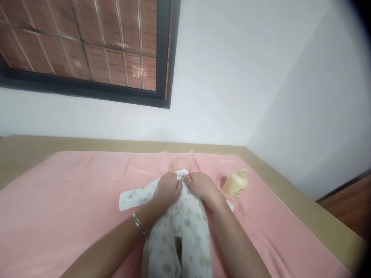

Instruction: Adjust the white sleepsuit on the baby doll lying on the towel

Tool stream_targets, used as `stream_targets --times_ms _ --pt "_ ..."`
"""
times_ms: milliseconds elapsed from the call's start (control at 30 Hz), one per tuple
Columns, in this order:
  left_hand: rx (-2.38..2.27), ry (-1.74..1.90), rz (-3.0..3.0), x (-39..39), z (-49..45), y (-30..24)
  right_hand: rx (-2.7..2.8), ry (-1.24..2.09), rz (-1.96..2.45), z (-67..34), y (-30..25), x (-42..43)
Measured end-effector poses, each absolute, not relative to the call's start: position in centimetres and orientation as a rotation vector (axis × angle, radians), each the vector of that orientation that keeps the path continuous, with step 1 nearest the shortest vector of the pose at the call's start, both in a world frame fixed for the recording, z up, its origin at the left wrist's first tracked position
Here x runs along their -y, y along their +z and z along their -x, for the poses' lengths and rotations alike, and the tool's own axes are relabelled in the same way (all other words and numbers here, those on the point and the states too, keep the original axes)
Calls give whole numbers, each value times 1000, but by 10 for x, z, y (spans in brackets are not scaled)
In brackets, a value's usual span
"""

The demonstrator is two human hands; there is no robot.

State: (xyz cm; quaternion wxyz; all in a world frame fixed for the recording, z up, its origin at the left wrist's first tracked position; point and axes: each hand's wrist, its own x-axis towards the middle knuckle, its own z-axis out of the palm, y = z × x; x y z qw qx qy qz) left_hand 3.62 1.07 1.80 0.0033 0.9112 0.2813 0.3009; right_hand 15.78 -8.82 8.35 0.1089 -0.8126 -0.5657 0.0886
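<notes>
A baby doll point(180, 163) lies on its back on a pink sheet, with only the smooth top of its head showing. It wears a white romper point(188, 227) printed with small green figures. Up at the neckline, my left hand point(168, 188) has its fingers closed on the cloth. Close beside it, my right hand point(201, 187) pinches the collar edge from the other side. One sleeve point(135, 197) stretches out to the left, while the other mostly hides under my right forearm. Any fastener between my fingers is hidden.
A pale yellow pump bottle point(236, 183) stands tilted in view to the right of my right hand. The pink sheet point(72, 224) covers most of a wooden surface point(290, 193). Behind are a white wall point(220, 85) and a dark-framed window point(124, 94).
</notes>
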Motion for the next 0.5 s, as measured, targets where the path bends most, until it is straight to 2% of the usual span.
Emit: stream_targets --times_ms 133,300,500 --pt "-741 1017 -2892 -8 -35 20 1681 309 2412 -163 73 78" --pt "-919 926 -2733 -14 -38 17 1630 454 2358 -175 62 69" --pt "-957 847 -2678 -17 -38 18 1613 146 2416 -154 63 70"
